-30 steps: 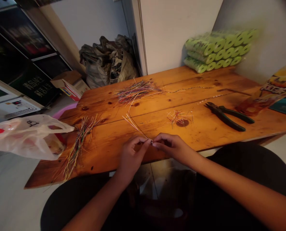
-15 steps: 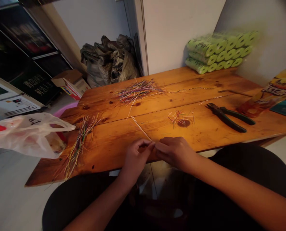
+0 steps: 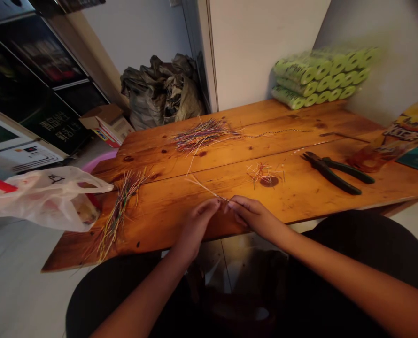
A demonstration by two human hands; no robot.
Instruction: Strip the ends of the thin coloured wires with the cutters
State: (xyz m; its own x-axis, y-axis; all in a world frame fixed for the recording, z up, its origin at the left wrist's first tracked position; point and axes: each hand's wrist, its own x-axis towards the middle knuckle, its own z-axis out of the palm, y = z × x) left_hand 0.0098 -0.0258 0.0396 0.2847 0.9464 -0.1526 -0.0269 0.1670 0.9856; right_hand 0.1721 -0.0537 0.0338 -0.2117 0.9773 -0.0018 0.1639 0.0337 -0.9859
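Note:
Near the table's front edge, my right hand pinches the near end of a thin pale wire bundle. The strands look twisted close to the fingers and split apart at the far end. My left hand is just left of it, thumb and fingers closed together beside the wire; whether they grip anything is too small to tell. A pile of colored wires lies at the table's back, another bundle at the left, and short clippings right of centre.
Pliers with dark handles and a bottle stand or lie on the right. Green rolls are stacked at the back right. A white plastic bag is at the left edge of the wooden table.
The wire bundle has swung to a flatter slant and shows twisted strands near the fingers. My hands have shifted slightly, with a small gap now between them. The view has moved a little.

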